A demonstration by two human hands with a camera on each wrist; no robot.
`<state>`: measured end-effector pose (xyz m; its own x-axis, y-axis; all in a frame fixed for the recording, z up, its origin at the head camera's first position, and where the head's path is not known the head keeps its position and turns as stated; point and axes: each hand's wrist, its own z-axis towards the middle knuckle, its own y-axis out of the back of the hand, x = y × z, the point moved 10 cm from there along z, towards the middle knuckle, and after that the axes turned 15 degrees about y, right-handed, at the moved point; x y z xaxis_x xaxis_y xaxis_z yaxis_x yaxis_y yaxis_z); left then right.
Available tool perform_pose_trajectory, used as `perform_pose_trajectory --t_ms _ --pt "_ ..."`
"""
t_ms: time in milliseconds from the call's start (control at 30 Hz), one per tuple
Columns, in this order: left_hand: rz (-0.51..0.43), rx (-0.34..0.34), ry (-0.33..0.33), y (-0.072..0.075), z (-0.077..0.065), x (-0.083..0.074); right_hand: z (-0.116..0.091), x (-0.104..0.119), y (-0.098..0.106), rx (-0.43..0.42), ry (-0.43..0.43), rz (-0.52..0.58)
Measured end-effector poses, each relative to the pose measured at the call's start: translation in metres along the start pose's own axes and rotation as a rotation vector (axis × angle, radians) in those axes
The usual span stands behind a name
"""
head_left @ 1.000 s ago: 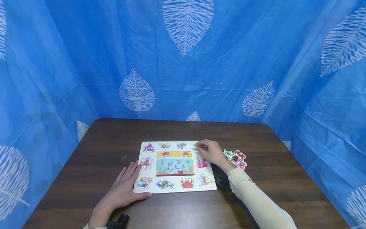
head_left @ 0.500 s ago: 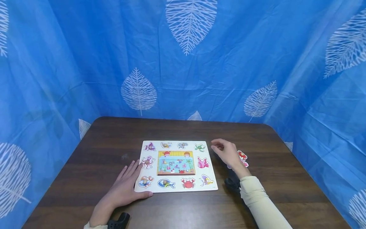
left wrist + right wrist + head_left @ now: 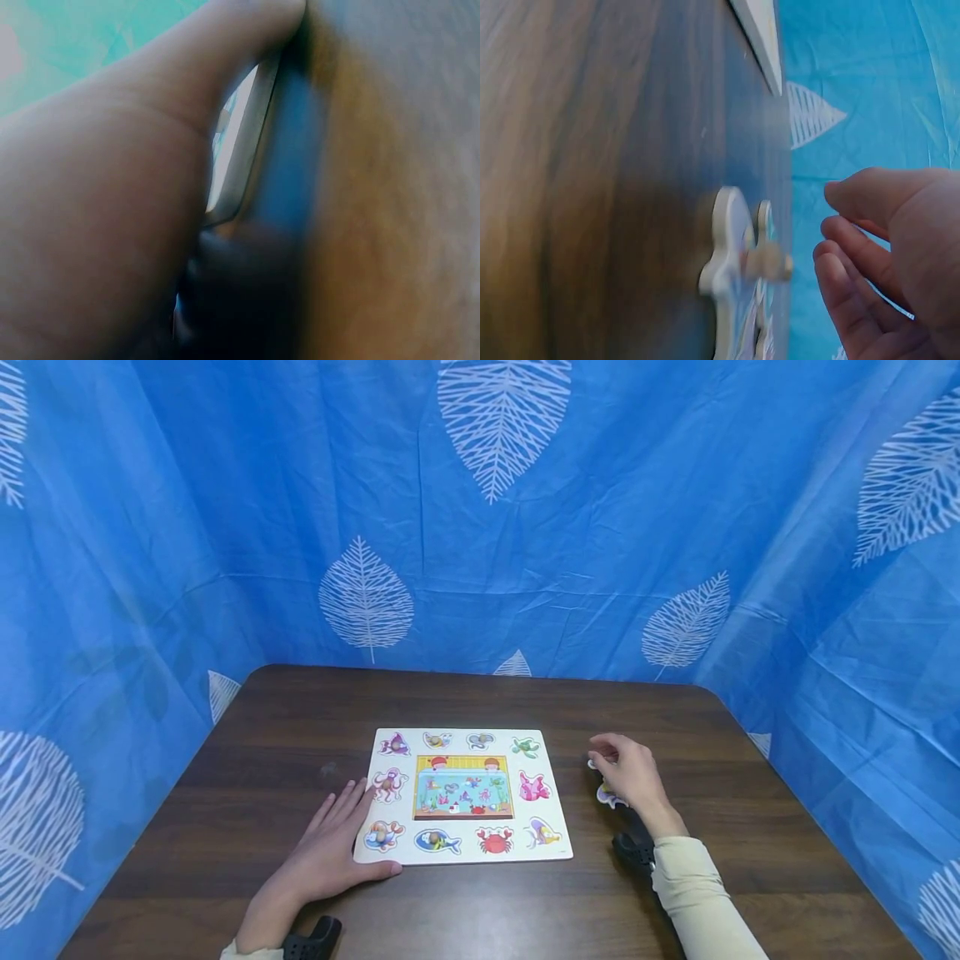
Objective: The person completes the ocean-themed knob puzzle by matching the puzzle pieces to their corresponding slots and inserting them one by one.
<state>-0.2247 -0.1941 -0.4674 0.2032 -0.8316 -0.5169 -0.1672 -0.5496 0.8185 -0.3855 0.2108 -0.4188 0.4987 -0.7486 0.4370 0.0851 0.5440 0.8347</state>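
Observation:
A white puzzle board [image 3: 468,847] with sea-animal shapes around a fish-tank picture lies on the table. My left hand [image 3: 318,843] is spread flat at its left side, fingertips over the edge and thumb along the near corner. A green turtle [image 3: 525,747] shows in the board's upper right corner. To the right of the board, my right hand [image 3: 633,781] hovers over loose puzzle pieces [image 3: 609,797], hiding most of them. In the right wrist view its fingers are loosely bent with nothing between them, beside a piece's wooden knob [image 3: 769,264].
The dark wooden table [image 3: 450,910] ends at a blue curtain [image 3: 465,568] with white leaf prints, which hangs behind and on both sides. A black wrist strap [image 3: 311,939] sits on the left wrist, and another black device [image 3: 633,850] is by the right wrist.
My right hand has moved right, from the board's upper right corner to above the loose pieces. The turtle there is now uncovered. My left hand keeps its place on the board.

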Motion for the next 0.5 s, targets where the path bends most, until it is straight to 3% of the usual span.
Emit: perform_pose_trajectory --t_ms 500 --pt "-0.001 0.006 -0.001 0.000 0.000 0.000 -0.016 -0.026 -0.002 0.049 -0.059 -0.009"
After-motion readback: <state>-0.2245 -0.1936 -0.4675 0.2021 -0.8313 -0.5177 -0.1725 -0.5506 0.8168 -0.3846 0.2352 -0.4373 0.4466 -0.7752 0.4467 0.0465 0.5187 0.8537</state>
